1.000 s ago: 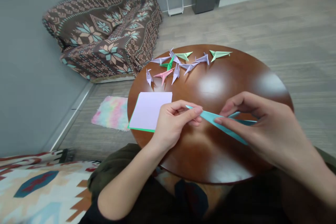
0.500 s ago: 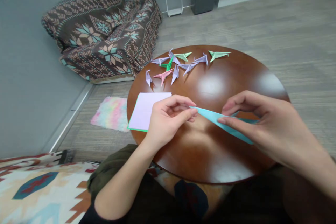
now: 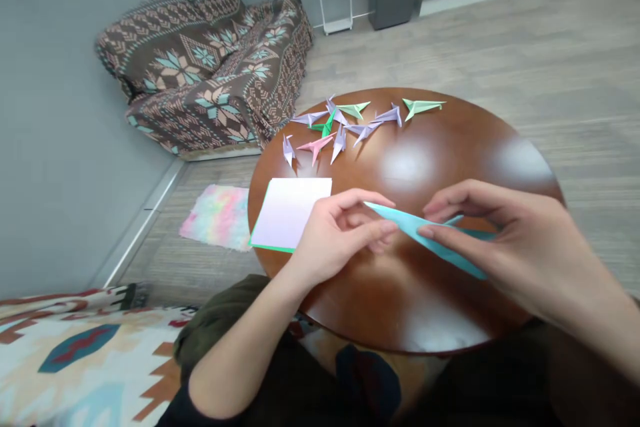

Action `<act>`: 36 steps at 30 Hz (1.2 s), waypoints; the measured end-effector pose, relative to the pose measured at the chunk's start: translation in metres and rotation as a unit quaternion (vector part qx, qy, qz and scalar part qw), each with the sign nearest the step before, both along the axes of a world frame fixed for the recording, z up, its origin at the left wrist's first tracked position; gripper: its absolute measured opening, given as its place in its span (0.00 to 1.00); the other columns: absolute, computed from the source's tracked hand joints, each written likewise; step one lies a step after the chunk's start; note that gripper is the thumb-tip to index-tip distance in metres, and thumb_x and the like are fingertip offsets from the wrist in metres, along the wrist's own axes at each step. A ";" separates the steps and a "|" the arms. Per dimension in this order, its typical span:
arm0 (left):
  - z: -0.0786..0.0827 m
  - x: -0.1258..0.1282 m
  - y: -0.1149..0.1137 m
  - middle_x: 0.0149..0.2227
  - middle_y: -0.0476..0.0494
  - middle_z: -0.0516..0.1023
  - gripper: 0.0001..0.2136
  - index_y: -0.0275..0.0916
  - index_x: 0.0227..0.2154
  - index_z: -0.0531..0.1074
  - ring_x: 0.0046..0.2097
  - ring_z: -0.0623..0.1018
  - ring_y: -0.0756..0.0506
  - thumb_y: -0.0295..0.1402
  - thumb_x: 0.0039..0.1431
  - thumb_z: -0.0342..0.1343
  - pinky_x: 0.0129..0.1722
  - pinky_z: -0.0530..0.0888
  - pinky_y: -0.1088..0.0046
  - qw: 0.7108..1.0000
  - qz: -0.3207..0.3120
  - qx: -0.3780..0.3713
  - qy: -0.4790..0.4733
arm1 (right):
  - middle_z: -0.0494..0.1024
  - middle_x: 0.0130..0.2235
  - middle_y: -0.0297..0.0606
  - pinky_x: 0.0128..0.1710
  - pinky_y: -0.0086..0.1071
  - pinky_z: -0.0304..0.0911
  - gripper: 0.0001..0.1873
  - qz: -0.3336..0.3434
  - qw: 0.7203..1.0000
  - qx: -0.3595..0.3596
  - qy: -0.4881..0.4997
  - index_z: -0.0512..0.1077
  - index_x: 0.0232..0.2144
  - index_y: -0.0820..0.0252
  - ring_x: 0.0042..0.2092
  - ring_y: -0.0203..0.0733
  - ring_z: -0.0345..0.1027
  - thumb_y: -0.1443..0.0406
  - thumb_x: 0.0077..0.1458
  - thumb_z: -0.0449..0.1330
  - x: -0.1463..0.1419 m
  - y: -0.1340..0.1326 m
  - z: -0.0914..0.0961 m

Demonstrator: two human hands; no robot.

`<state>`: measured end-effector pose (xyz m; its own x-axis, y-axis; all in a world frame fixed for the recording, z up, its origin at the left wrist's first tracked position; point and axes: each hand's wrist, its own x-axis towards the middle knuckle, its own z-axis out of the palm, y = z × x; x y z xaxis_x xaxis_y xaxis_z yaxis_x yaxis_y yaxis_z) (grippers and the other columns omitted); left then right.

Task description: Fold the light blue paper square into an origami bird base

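Note:
A long, narrow folded piece of teal paper (image 3: 407,223) hangs just above the round brown table (image 3: 430,160). My left hand (image 3: 340,230) pinches its pointed left tip between thumb and fingers. My right hand (image 3: 505,240) grips the wider right part, fingers curled over it and hiding its far end. A stack of square sheets (image 3: 293,212), pale lilac on top with a green edge showing, lies flat at the table's left rim, just left of my left hand.
Several finished folded paper figures (image 3: 350,123) in lilac, green and pink lie along the table's far edge. A patterned brown sofa cover (image 3: 210,73) is at the back left, a pastel rug (image 3: 217,217) on the floor beside the table, and a patterned carpet (image 3: 75,353) at lower left.
My left fingers have slid along the teal paper's tip and closed tighter on it. The whole view has shifted slightly; the paper stays between both hands.

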<state>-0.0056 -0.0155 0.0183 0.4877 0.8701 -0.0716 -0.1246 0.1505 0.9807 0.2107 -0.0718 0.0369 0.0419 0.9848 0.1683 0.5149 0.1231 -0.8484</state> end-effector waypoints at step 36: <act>-0.001 0.004 -0.003 0.24 0.47 0.83 0.12 0.35 0.28 0.83 0.26 0.81 0.51 0.37 0.48 0.77 0.32 0.81 0.78 0.992 0.095 -0.077 -0.040 | 0.83 0.26 0.31 0.27 0.30 0.65 0.11 0.064 0.998 -0.028 0.000 0.81 0.26 0.54 0.27 0.40 0.75 0.61 0.59 0.65 -0.014 -0.001 0.004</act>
